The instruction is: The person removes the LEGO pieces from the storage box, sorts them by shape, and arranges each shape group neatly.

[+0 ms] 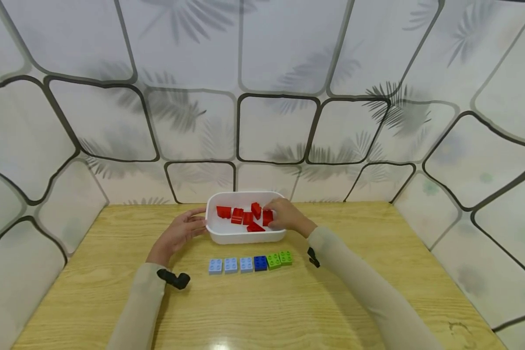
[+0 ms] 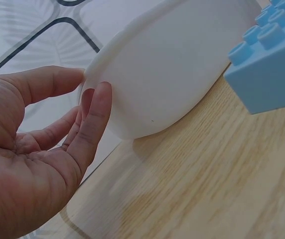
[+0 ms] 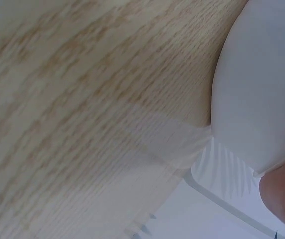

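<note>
A white tub [image 1: 245, 237] sits on the wooden tabletop [image 1: 262, 301], near the back wall. Inside it lie some red blocks [image 1: 240, 215]. The left hand [image 1: 181, 232] is at the left side of the tub. Its fingers [image 2: 95, 112] are mostly straight and touch the tub's outer wall, and they do not hold anything. The right hand [image 1: 286, 216] reaches over the right edge of the tub and down into it. Its fingers are bent on one red block [image 1: 267, 217] at the right end of the pile, but I cannot tell if they really grip it. In front of the tub, a row of blocks sits on the tabletop, side by side: three light blue blocks [image 1: 230, 265], then one dark blue block [image 1: 260, 263], then two green blocks [image 1: 279, 259]. Both arms wear pale sleeves [image 1: 367, 287].
</note>
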`<state>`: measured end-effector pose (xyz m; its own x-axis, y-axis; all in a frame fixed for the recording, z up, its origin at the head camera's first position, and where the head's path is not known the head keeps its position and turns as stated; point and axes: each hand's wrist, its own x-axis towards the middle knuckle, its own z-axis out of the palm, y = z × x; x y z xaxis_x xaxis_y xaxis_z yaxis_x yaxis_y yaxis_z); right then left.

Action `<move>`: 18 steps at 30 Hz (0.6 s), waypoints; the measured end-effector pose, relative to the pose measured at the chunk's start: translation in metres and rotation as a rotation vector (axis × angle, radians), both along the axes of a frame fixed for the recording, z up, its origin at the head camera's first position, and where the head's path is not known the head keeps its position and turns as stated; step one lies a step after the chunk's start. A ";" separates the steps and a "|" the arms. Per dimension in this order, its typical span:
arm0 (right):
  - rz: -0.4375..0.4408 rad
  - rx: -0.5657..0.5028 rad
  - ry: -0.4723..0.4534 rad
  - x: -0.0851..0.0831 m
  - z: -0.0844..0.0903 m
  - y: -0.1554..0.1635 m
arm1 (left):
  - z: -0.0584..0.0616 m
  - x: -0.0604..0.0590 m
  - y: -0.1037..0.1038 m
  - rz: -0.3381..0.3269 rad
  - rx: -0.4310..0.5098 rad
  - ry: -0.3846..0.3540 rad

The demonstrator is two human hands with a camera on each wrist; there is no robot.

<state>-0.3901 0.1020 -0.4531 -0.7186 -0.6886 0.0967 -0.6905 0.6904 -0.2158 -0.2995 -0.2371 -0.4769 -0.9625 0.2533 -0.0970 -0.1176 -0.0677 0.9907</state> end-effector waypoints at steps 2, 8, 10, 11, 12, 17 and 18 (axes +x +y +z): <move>-0.005 0.008 -0.010 0.000 0.001 -0.001 | 0.000 0.000 0.000 -0.002 0.006 0.001; -0.016 0.031 -0.028 -0.001 0.000 -0.001 | 0.000 0.001 0.002 0.003 0.024 -0.002; -0.009 0.031 -0.024 -0.001 0.000 -0.001 | 0.000 0.000 0.002 0.001 0.025 -0.003; -0.006 0.029 -0.021 -0.001 0.000 -0.001 | 0.000 0.000 0.002 0.004 0.026 -0.005; -0.002 0.023 -0.018 0.000 0.001 0.000 | 0.000 0.000 0.002 0.003 0.023 -0.005; 0.022 -0.016 -0.007 0.004 0.004 0.000 | -0.001 -0.001 0.001 0.008 0.011 -0.007; 0.026 -0.019 -0.005 0.005 0.005 0.000 | -0.002 -0.001 0.000 0.007 0.009 -0.007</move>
